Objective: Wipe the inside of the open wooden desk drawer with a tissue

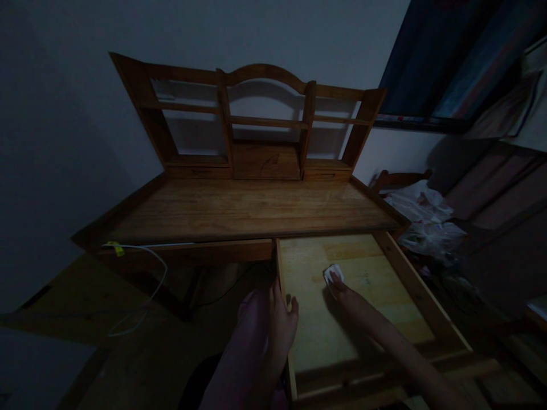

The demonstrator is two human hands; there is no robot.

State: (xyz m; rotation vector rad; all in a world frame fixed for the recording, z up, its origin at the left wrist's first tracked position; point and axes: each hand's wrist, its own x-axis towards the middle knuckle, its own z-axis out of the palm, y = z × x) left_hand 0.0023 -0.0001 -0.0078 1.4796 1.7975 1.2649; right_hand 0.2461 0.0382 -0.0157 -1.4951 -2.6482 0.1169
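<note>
A wooden desk [248, 208] with a shelf hutch [260, 122] stands against a pale wall. Its right drawer [393, 256] is pulled out, showing a light wood bottom. My left hand [277, 322] is closed over the drawer's left side wall, thumb inside the drawer. My right hand [339, 285] reaches into the drawer, its fingers pressing a small white cloth [332, 274] flat against the drawer bottom.
A white cable with a yellow tag [114, 247] hangs from the desk's front left and loops to the floor. White plastic bags [421, 210] lie on a chair right of the desk. A dark framed panel [448, 62] leans at upper right.
</note>
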